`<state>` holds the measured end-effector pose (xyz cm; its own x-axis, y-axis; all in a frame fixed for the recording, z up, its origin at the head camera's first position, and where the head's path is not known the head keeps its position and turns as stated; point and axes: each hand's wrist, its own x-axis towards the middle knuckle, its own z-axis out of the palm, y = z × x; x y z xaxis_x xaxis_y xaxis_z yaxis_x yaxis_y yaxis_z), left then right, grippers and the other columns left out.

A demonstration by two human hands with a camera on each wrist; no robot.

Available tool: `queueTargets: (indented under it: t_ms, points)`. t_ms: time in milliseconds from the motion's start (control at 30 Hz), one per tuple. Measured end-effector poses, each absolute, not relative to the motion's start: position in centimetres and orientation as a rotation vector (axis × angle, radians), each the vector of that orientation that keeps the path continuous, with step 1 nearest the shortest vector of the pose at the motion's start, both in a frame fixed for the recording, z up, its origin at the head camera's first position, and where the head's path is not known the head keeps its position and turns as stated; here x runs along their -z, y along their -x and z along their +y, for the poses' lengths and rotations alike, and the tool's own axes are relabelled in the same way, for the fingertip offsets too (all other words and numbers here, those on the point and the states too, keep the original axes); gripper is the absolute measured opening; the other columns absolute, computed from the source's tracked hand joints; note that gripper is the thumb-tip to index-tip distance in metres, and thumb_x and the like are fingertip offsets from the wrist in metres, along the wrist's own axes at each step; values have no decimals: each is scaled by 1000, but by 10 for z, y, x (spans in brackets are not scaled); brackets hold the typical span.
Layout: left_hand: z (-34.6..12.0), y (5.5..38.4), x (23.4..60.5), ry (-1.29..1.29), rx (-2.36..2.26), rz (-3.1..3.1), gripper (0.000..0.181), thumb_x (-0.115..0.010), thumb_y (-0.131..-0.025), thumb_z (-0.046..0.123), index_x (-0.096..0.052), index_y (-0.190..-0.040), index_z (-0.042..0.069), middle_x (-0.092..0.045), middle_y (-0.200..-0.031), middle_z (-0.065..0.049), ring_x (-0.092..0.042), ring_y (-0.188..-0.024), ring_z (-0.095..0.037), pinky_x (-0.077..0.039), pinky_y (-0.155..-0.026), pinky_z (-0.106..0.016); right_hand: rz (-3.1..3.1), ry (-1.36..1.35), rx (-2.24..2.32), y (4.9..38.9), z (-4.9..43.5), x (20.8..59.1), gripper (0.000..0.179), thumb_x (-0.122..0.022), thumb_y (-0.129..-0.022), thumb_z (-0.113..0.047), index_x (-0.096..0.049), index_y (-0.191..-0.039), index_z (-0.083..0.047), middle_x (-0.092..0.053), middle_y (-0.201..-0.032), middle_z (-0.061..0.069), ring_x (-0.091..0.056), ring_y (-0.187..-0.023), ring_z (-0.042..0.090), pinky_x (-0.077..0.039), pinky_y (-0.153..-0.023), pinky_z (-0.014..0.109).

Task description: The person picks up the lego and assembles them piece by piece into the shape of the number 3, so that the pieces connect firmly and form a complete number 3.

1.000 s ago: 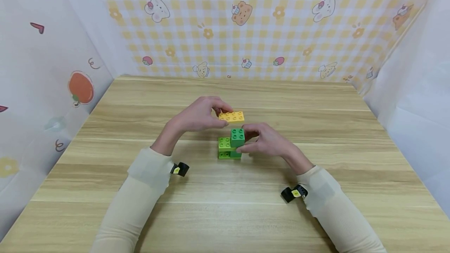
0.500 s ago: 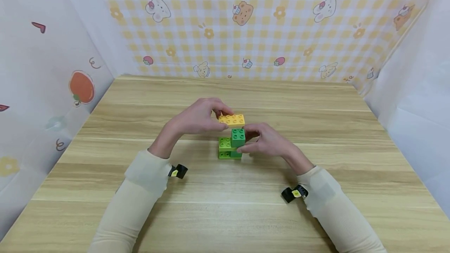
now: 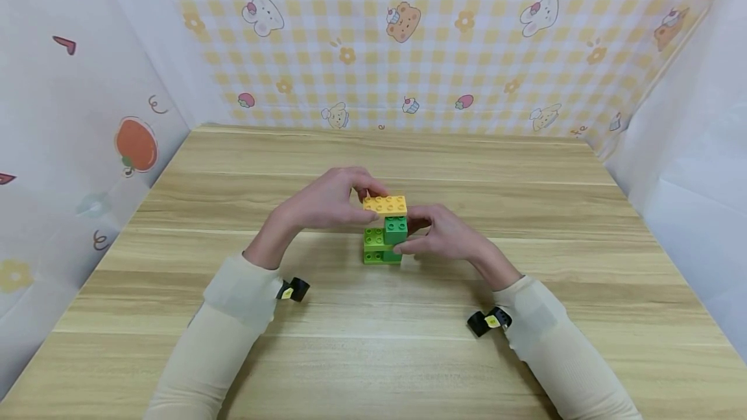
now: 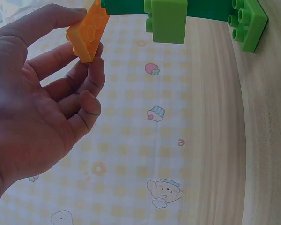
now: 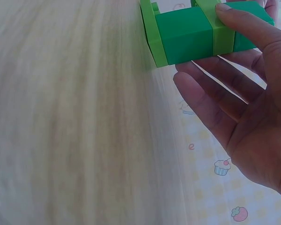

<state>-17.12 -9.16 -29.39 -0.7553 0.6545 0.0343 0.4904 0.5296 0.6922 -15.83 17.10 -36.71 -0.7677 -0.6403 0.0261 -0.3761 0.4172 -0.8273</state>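
A stack of toy building blocks stands on the wooden table, light green plates (image 3: 373,238) alternating with dark green blocks (image 3: 395,232). My left hand (image 3: 329,199) pinches a yellow building block (image 3: 385,205) by its left end, thumb in front and fingers behind. The yellow block lies level right over the top dark green block and hides part of its studs. From the right, my right hand (image 3: 440,233) grips the stack; its thumb presses on the upper light green plate (image 5: 223,35) in the right wrist view. The lowest light green plate (image 4: 250,23) rests on the table.
The wooden table (image 3: 373,355) reaches back to a yellow checked cloth (image 3: 350,37) with cartoon prints. White printed sheets (image 3: 58,148) hang at the sides. Black wrist cameras (image 3: 299,289) sit below each cuff.
My left hand has lowered the yellow block toward the stack, so it now overlaps the top dark green block. My right hand has stayed in place on the stack.
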Motion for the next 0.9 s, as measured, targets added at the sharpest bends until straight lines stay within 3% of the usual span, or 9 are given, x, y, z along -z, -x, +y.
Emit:
queueTargets:
  t_ms: [900]
  points:
    - [-94, 158, 294, -1033, -1001, 2515, 35, -77, -89, 21, -78, -123, 16, -70, -113, 3, -64, -93, -15, -52, -82, -35, 2393, 905, 1259, 158, 171, 366, 34, -87, -87, -19, -75, -118, -12, -78, -109, 0, -72, -100, 17, -58, -95, 41]
